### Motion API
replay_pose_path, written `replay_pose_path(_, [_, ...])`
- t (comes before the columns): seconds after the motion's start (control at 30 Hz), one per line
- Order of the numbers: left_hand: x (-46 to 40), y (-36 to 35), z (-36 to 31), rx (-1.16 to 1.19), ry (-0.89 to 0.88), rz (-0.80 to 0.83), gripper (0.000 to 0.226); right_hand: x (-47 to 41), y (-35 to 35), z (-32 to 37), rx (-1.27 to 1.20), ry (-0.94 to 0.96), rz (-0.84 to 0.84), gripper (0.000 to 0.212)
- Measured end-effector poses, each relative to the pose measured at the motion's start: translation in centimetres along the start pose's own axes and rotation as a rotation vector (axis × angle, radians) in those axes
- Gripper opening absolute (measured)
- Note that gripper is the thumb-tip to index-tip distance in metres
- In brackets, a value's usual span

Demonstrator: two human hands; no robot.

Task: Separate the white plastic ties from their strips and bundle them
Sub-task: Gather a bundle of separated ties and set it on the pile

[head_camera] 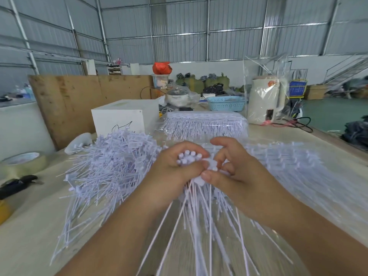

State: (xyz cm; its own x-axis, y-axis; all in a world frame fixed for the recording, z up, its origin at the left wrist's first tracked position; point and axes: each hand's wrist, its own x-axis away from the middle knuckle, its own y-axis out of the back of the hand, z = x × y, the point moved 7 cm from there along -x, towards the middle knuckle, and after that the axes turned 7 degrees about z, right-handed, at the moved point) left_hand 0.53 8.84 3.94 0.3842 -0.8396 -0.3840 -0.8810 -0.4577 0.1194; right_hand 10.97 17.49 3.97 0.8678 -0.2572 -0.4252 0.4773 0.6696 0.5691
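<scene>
Gripping a bundle of white ties [188, 158] heads-up, the left hand [173, 172] has fingers curled round it, tails fanning down toward the camera. Right hand [234, 168] pinches a tie strip piece [211, 165] right against the bundle, thumb and fingers curled on it. Loose heap of ties [107, 166] lies on the counter [29, 226] to the left; bagged strips [205, 124] sit behind the hands, more strips [298, 168] spread to the right. Tape roll [22, 163] and a white box [123, 116] sit on the left side.
</scene>
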Motion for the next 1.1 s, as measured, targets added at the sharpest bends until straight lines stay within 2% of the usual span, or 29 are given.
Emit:
replay_pose_path(0.1, [0.3,-0.5,-0.2,0.02,0.024,0.121,0.013,0.1,0.0,-0.3,-0.028,-0.015,0.035,0.063])
replay_pose_path(0.2, [0.7,-1.2,-0.1,0.045,0.076,0.207,0.01,0.1,-0.1,-0.2,-0.082,-0.021,0.081,0.064])
replay_pose_path(0.43, [1.2,-2.2,0.1,0.141,0.123,0.41,0.038,0.3,-0.7,0.1,-0.096,-0.069,0.156,0.085])
replay_pose_path(0.53, [1.3,-2.5,0.0,0.113,0.131,0.491,0.036,0.3,-0.7,0.3,-0.078,-0.078,0.162,0.084])
replay_pose_path(0.6, [1.4,-2.5,0.0,0.104,0.13,0.505,0.031,0.3,-0.7,0.3,-0.024,-0.108,0.151,0.074])
replay_pose_path(0.7, [1.5,-2.4,0.1,0.142,0.157,0.518,0.037,0.5,-0.7,0.0,0.015,-0.16,0.153,0.056])
replay_pose_path(0.77, [1.5,-2.3,0.2,0.162,0.165,0.522,0.03,0.6,-0.4,-0.2,0.062,-0.198,0.121,0.06])
replay_pose_path(0.87, [1.4,-2.2,0.4,0.178,0.155,0.505,0.022,0.5,0.0,-0.8,0.002,-0.224,0.068,0.066])
replay_pose_path(1.0, [1.3,-2.3,0.4,0.15,0.11,0.516,0.027,0.2,-0.6,-0.6,-0.121,-0.18,0.145,0.067])
replay_pose_path(1.1, [0.8,-1.9,0.6,0.119,0.072,0.418,0.034,-0.1,-0.3,-0.6,-0.248,-0.137,0.113,0.061])
